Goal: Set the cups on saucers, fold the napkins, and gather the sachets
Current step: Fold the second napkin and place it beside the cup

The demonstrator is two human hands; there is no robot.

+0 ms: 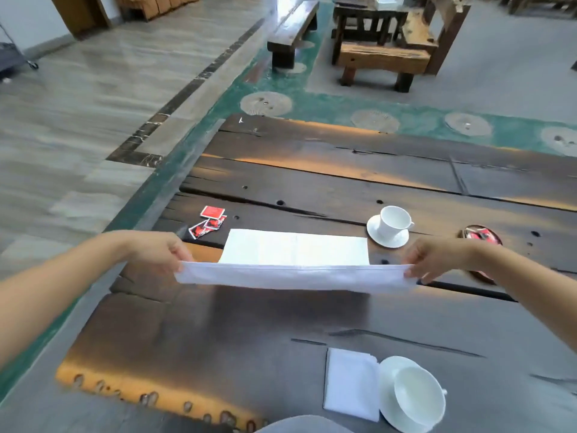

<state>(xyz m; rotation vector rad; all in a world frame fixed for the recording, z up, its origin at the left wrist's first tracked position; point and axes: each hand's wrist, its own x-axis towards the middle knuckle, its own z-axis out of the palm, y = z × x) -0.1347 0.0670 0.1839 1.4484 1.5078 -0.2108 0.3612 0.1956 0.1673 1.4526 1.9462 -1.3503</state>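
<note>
We observe the left hand [162, 250] and right hand [437, 259] pinching opposite ends of a white napkin [296, 276] — lifted above the wooden table [218, 323] — far half resting flat.

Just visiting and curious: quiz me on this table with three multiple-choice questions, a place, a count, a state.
1. Where does the folded napkin lie? A) left of the near saucer B) on a chair C) on the floor
2. How many cups stand on saucers? A) one B) two C) four
3. The long napkin is: A) crumpled B) pinched at both ends C) lying untouched
Answers: 1A, it lies at that saucer's left; 2B, near cup and far cup; 3B, left hand and right hand hold its ends.
</note>
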